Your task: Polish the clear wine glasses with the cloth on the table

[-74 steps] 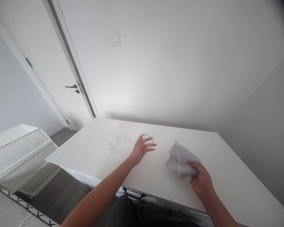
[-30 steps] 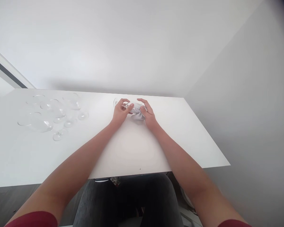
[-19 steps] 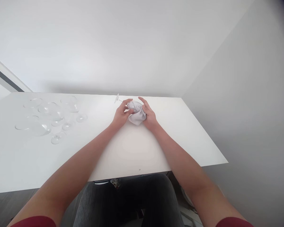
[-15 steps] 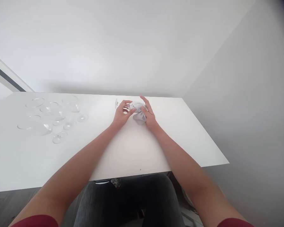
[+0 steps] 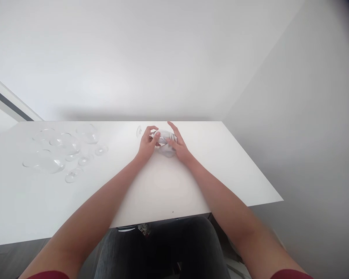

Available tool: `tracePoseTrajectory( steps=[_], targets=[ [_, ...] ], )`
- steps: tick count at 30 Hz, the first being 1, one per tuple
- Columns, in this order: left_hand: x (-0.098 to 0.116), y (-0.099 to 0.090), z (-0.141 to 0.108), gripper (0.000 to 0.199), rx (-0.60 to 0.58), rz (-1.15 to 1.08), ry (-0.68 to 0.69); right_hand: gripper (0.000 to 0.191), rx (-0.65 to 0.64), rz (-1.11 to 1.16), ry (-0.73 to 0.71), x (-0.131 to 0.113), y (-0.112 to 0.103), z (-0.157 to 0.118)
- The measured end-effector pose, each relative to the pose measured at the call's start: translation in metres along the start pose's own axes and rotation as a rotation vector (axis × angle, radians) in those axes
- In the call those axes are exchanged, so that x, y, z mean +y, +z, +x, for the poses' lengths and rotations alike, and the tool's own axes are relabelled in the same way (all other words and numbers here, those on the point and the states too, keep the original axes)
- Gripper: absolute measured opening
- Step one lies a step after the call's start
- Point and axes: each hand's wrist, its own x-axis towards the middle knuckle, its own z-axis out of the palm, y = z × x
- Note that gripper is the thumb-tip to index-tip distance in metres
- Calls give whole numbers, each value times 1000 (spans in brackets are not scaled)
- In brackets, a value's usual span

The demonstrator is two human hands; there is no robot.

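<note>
Two hands gripping: your left hand, clear stemmed glass, foot now lower, bowl leveller; right hand, crumpled grey cloth.

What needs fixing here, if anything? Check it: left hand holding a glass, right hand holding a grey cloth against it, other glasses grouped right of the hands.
One side is wrong. The left hand holds a glass and the right hand a grey cloth against it, but the other glasses are grouped left of the hands, as the head view shows.
</note>
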Motion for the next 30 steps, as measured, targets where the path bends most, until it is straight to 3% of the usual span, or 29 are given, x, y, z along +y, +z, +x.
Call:
tracePoseTrajectory(
  steps=[2,4,8,10,13,15,17,18,20,22,24,28,30],
  targets=[
    [0,-1,0,49,18,23,-67,86,-47,-141,-58,-2,2,-2],
    [0,-1,0,51,2,-6,-97,83,-8,-193,-99,0,2,-1],
    [2,-1,-2,57,-164,-55,-57,75,282,21,-44,10,-8,8],
    [4,-2,-5,55,-173,1,-25,75,419,159,-1,14,-14,11],
    [7,-5,-8,35,58,71,55,71,599,275,6,15,-23,14],
    [6,-7,-7,35,247,74,118,64,699,304,23,14,-27,14],
    [5,-8,-4,41,297,16,104,57,725,287,36,11,-27,13],
    [4,-7,-2,47,237,-38,46,55,699,263,29,10,-26,12],
    [5,-6,0,59,-6,-142,-127,49,596,189,-7,7,-22,9],
    [8,-3,-1,61,-266,-182,-275,45,506,113,-41,4,-17,6],
    [12,-1,-4,59,-416,-161,-325,44,471,64,-58,2,-14,4],
    [12,-1,-7,65,-463,-155,-300,45,483,110,-63,4,-22,6],
    [9,-1,-6,61,-412,-168,-279,45,605,191,-74,9,-31,10]
  ],
)
